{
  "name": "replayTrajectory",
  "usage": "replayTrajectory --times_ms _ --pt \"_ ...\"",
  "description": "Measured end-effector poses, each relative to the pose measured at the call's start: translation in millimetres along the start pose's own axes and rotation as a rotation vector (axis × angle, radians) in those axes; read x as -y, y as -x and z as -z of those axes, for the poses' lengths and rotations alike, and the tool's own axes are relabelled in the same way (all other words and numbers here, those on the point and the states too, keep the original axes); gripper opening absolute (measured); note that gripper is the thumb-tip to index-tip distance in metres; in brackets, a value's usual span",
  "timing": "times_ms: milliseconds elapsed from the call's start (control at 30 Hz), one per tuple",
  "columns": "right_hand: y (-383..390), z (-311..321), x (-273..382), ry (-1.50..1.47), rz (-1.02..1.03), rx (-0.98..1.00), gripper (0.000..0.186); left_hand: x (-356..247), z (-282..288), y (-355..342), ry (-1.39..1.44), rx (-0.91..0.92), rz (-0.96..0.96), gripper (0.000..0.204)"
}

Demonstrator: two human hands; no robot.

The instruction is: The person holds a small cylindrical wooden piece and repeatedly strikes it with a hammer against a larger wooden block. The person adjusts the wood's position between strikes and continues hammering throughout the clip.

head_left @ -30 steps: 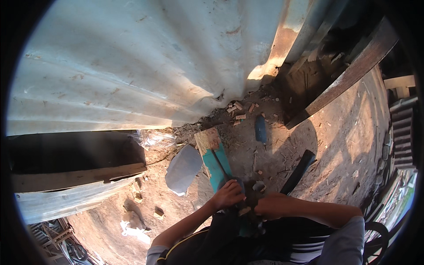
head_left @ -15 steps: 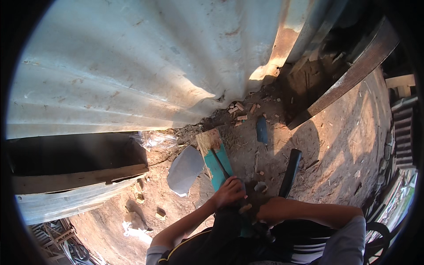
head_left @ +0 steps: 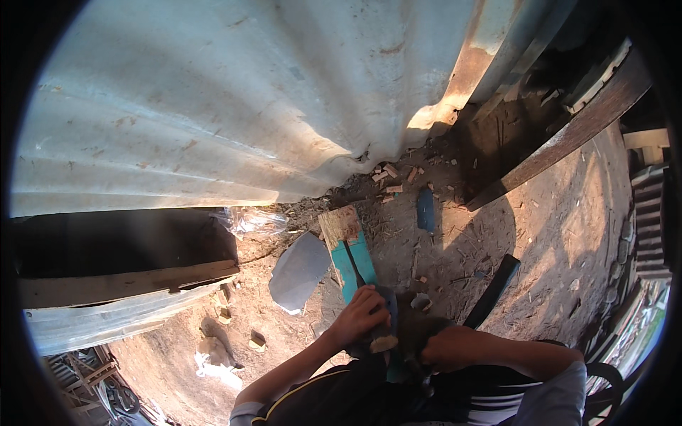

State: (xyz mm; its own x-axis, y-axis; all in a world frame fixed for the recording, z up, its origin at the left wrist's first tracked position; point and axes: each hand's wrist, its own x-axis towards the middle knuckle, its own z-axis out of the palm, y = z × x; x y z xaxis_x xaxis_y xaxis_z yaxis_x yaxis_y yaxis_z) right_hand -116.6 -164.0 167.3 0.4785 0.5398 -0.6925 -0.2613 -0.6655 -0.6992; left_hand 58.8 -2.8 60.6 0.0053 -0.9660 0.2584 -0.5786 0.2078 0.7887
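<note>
A teal-painted board [head_left: 364, 257] with a bare wooden far end lies on the dirt in front of me. A thin dark blade [head_left: 353, 261] runs along its middle. My left hand [head_left: 361, 317] is closed around the near end of that blade, pressing it on the board. My right hand [head_left: 449, 348] sits just to the right, gripping a long black bar [head_left: 496, 289] that slants up and to the right above the ground. A pale wood chip [head_left: 384, 343] shows between my hands. The board's near end is hidden by my hands and dark clothing.
A large corrugated metal sheet [head_left: 213, 106] leans across the back. A grey flat piece [head_left: 298, 271] lies left of the board, a blue object [head_left: 425, 210] and wood scraps [head_left: 394, 179] beyond it. A dark wooden beam [head_left: 561, 142] slants at right; a plank [head_left: 121, 284] at left.
The black bar in my right hand swung from nearly upright to leaning out to the right. My left hand has stayed on the blade and board.
</note>
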Motion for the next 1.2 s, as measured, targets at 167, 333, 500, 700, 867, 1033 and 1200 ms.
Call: replayTrajectory --times_ms 167,333,500,700,867,1033,1200 --pt "5.2 8.5 4.8 0.047 0.020 -0.064 0.021 -5.6 7.3 -4.1 0.049 0.010 0.013 0.022" --pt "12.1 20.1 8.0 0.050 0.012 -0.087 0.018 -6.7 12.8 -9.2 0.100 -0.014 0.018 0.026" --pt "21.5 29.0 9.1 0.070 0.016 -0.142 0.019 -10.3 15.0 -10.0 0.099 -0.024 0.047 0.025" --pt "31.6 40.9 6.3 0.005 0.027 -0.203 0.022 -12.6 19.3 -10.2 0.090 -0.028 0.058 0.025" --pt "51.0 58.7 15.8 -0.013 -0.028 -0.328 0.027 -11.2 19.4 -8.8 0.123 -0.073 0.063 0.026" --pt "59.4 61.6 20.1 -0.086 0.018 -0.440 0.029 -6.0 7.0 -2.2 0.128 -0.107 0.083 0.027" --pt "41.4 41.1 28.0 -0.012 0.114 -0.183 0.026 -7.8 -18.0 -7.0 0.136 -0.130 0.075 0.026"
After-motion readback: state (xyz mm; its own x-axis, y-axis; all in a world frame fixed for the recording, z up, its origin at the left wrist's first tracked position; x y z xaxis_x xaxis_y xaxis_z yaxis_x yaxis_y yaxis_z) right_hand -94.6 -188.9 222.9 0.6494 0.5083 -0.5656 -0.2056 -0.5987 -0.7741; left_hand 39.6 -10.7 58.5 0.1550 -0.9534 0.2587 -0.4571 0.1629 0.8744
